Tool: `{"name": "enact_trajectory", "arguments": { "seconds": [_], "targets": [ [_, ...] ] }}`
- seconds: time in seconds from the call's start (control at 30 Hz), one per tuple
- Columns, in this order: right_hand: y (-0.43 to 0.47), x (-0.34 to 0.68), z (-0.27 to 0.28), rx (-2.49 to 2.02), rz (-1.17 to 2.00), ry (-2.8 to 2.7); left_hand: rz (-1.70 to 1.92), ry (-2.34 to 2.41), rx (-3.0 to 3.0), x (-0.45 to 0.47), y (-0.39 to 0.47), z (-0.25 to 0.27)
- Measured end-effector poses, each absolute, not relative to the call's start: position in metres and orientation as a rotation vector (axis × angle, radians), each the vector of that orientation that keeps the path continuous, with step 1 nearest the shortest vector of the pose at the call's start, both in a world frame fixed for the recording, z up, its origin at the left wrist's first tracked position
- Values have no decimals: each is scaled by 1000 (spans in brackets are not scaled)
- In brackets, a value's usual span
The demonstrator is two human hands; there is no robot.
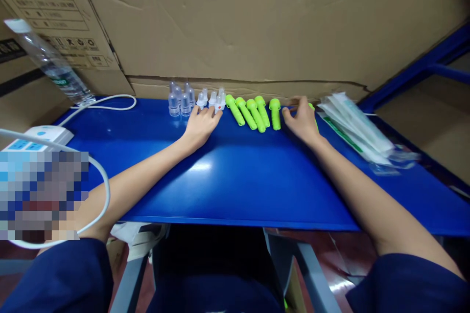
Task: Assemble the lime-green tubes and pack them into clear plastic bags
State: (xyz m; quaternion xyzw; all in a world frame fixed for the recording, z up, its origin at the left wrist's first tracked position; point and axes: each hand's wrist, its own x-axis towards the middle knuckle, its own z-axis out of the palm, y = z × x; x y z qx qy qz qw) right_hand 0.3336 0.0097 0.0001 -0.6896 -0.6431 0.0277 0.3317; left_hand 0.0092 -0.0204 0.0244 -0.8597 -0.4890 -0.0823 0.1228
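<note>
left hand (202, 126) palm-down at white-clear caps (212, 100), grip: can't tell | right hand (303, 121) curled beside green tubes (256, 116), grip: can't tell

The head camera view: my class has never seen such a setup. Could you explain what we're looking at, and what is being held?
There is no machine here: a person uses two bare hands, and this single picture comes from a camera worn on the head, looking forward and down. On the blue table stand clear bottle-shaped pieces; next come small clear-and-white pieces, then bright green pieces, and long packets at the right. The left hand is at the small pieces; the right hand partly hides another green piece. Whether either grips anything, I cannot tell.
</note>
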Motion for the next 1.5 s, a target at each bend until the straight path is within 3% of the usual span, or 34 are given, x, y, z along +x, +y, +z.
{"name": "enact_trajectory", "arguments": {
  "seconds": [0.37,0.7,1.03,1.33,1.5],
  "targets": [
    [11,382,15,-2131,-163,-1670,-414,-1435,-2621,-2,-2,6],
    [22,403,3,-2436,10,-1677,-531,-1413,-2659,-4,2,2],
    [13,382,13,-2449,78,-1622,-604,-1281,-2620,-1,-3,3],
    [-9,344,36,-2110,-37,-1590,-679,-1191,-2666,-2,-1,-4],
    [-25,301,34,-1754,-46,-1792,-929,-1178,-2729,-4,2,-9]
  ]
}}
